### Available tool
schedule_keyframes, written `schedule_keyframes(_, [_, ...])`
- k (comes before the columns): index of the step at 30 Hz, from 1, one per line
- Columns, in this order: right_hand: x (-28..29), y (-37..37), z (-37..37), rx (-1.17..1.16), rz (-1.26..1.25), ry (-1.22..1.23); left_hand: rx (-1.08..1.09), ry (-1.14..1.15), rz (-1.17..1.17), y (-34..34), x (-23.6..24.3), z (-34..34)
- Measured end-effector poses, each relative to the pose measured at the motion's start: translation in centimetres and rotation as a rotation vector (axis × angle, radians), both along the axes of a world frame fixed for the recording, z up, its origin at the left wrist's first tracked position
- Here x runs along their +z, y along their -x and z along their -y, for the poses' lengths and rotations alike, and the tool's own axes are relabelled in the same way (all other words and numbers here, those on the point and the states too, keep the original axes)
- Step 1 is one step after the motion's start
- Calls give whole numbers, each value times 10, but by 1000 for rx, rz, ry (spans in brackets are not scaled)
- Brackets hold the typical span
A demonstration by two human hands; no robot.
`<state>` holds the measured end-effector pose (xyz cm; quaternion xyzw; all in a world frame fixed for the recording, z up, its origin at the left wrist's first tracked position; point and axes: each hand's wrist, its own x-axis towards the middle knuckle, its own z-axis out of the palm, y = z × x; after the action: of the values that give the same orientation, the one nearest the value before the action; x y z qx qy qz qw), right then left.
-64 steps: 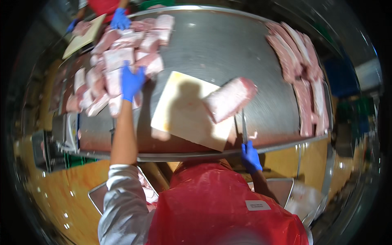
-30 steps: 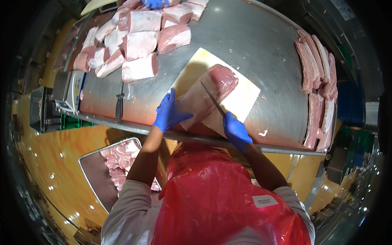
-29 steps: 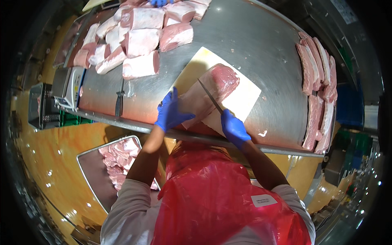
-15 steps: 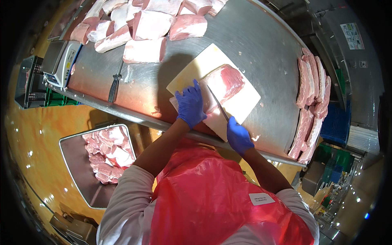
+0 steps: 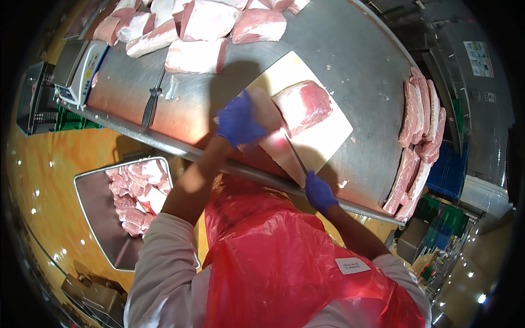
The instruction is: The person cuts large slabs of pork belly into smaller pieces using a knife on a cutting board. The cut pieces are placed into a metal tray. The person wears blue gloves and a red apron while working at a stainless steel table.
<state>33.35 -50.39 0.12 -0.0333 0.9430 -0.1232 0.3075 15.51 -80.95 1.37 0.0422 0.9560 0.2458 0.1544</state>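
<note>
A block of pale pink meat [image 5: 305, 107] rests on the white cutting board [image 5: 334, 143]. Left of it is a cut-off slab of meat [image 5: 266, 113], parted from the block by a narrow gap. My left hand [image 5: 239, 121], in a blue glove and slightly blurred, grips the slab from its left side; some of its fingers are hidden. In my right hand [image 5: 320, 192], also blue-gloved, is a knife [image 5: 297, 155], its handle inside the closed fingers. The blade points up and left over the board, its tip by the gap between the two pieces.
Several meat blocks [image 5: 205, 24] lie at the table's far left. A sharpening steel [image 5: 151, 104] and a scale [image 5: 82, 71] are on the left. Strips of meat [image 5: 413, 147] are stacked along the right edge. Below the table's near edge, a metal bin [image 5: 104, 218] holds meat pieces.
The slab has come away from the block, and my left hand has moved left with it. The knife has drawn slightly down, toward the board's near corner.
</note>
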Motion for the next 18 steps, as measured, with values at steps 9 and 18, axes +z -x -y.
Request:
schedule_keyframes(9, [-5,-83,-40,-208,-145,62,221,-1467,-40,-36,-108,116])
schedule_keyframes(18, [-21,-45,-36,-419,-438,176,399,-1813,50,165,139,125])
